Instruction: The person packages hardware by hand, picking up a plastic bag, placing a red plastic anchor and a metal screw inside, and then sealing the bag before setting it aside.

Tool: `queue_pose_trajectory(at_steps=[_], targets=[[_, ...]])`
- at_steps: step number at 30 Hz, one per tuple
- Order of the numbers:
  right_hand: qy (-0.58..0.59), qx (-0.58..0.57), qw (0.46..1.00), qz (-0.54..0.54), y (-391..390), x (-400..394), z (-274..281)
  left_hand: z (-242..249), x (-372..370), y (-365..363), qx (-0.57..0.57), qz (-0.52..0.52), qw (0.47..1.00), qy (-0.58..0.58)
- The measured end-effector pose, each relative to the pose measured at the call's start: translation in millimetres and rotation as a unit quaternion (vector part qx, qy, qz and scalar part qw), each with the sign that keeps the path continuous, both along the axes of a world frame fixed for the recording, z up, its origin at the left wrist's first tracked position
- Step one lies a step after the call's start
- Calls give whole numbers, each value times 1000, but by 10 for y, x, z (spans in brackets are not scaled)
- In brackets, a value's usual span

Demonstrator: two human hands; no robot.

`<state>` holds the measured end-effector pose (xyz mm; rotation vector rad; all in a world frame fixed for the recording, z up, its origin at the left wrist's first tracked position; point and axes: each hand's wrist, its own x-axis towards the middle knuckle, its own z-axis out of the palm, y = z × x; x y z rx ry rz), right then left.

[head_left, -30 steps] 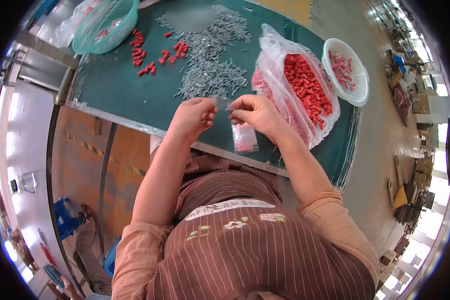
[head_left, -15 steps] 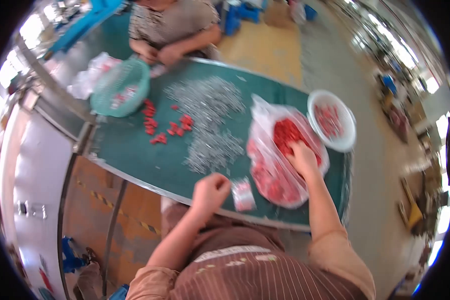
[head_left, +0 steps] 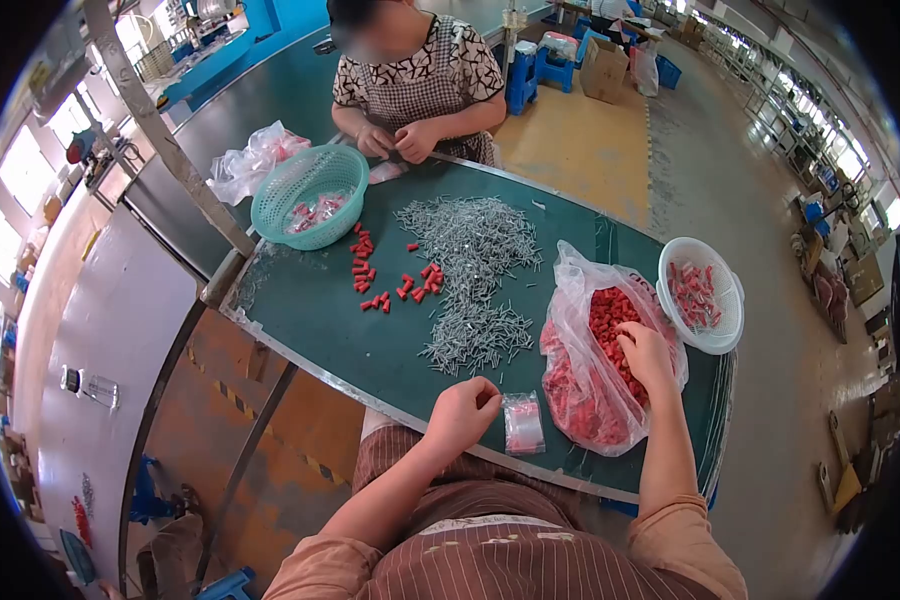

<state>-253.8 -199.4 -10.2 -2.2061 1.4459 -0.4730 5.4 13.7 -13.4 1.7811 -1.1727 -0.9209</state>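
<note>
My right hand (head_left: pixel 647 352) reaches into the open mouth of a clear plastic bag (head_left: pixel 568 290) full of small red pieces (head_left: pixel 610 322); its fingers are closed among them, and what they grip is hidden. At the table's near edge is my left hand (head_left: pixel 462 412), thumb and fingertips pressed together, with nothing clearly visible between them. A stack of small clear plastic packets (head_left: pixel 523 424) lies just right of it. Farther back spreads a pile of grey metal screws or pins (head_left: pixel 478 245). Loose red pieces (head_left: pixel 428 280) lie left of the pile.
Across the table (head_left: pixel 310 320) a co-worker (head_left: pixel 420 95) holds both hands together near the far edge. A green basket (head_left: pixel 310 195) with packets stands at the left, beside a white plastic bag (head_left: pixel 255 160). At the right edge is a white basket (head_left: pixel 722 335) holding red-and-clear packets.
The whole view has shifted, so the table sits lower and farther right. My right hand is still in the bag and my left hand still near the packets.
</note>
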Motion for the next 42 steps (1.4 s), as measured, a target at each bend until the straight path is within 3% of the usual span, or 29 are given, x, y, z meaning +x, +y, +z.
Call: queue_pose_trajectory(at_steps=[3, 6, 18, 21, 24, 26, 29, 36, 38, 42], targets=[[-67, 103, 992, -26, 111, 88, 223, -5, 10, -11, -3, -1, 1000, -6], [-84, 117, 989, -20, 92, 72, 173, -21, 12, -3, -6, 1, 1000, -6], [-4, 62, 998, -9, 118, 173, 245, 40, 59, -34, -13, 8, 1000, -12], [-93, 66, 993, 15, 334, 307, 444, 39, 56, -47, -17, 20, 1000, -11], [-110, 115, 979, 130, 797, 609, 807, -31, -13, -94, -35, 25, 999, -13], [-130, 71, 955, 256, 1061, 793, 886, -50, -79, -127, -40, 24, 999, -8], [-104, -23, 950, 293, 1210, 931, 594, 27, -131, -152, -34, 31, 999, 12], [14, -170, 942, 288, 1249, 974, 454, -108, -111, -160, -26, 52, 996, 71], [46, -173, 940, 289, 1249, 982, 398, -144, -120, -167, -74, 55, 995, 38], [88, -160, 932, 312, 1228, 984, 336, -158, -182, -163, -58, 64, 995, 55]])
